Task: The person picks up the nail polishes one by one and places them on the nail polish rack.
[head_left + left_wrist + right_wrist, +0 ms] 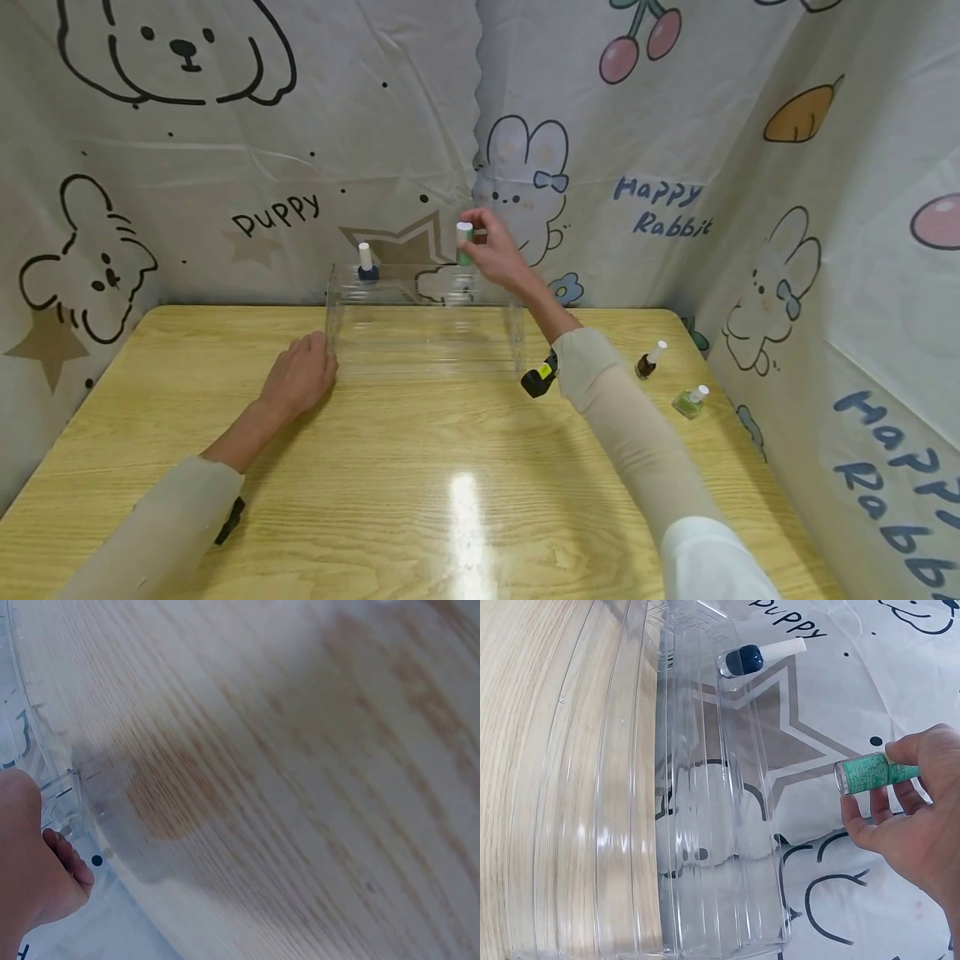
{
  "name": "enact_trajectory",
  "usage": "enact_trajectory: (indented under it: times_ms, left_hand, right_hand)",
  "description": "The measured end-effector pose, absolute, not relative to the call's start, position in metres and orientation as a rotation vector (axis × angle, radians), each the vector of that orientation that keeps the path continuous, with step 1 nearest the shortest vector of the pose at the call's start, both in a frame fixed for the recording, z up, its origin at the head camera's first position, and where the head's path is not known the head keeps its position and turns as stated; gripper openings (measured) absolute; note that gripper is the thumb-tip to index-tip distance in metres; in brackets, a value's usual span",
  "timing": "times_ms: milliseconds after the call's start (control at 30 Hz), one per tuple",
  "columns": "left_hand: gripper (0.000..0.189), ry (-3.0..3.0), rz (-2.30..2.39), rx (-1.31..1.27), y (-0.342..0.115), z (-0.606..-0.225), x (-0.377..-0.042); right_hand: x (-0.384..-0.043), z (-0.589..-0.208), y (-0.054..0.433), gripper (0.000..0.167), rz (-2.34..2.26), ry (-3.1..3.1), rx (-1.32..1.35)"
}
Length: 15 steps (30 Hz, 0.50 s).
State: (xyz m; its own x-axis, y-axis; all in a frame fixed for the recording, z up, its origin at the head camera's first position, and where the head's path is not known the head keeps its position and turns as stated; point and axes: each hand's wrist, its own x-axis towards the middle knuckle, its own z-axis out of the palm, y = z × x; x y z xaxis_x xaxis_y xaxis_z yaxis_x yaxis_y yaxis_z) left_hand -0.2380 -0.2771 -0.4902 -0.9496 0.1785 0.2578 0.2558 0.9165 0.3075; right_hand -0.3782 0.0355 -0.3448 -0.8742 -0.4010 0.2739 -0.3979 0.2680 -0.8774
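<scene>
A clear stepped display rack [427,371] stands at the back of the table. My left hand [298,375] grips its left end; in the left wrist view the fingers of that hand [34,862] are curled at the rack's edge [64,784], their contact partly hidden. Above the top tier, toward the right, my right hand [493,247] pinches a small green cylindrical bottle [866,773] with a white top between thumb and fingers. A dark blue nail polish bottle [367,265] with a white cap stands upright on the top tier, left of the held bottle.
On the table's right side are a dark brown nail polish bottle [649,362] and a light green one [689,403], both white-capped. A printed curtain [405,125] hangs behind the rack and along both sides. The wooden table [360,500] reflects a bright light near the front.
</scene>
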Motion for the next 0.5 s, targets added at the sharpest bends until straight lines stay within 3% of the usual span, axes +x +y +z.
enact_trajectory:
  times_ms: [500]
  left_hand:
    - [0.018, -2.853, -0.521, -0.322, -0.277, -0.490, -0.236]
  right_hand:
    - [-0.383, -0.364, -0.003, 0.031, -1.664, 2.488, -0.778]
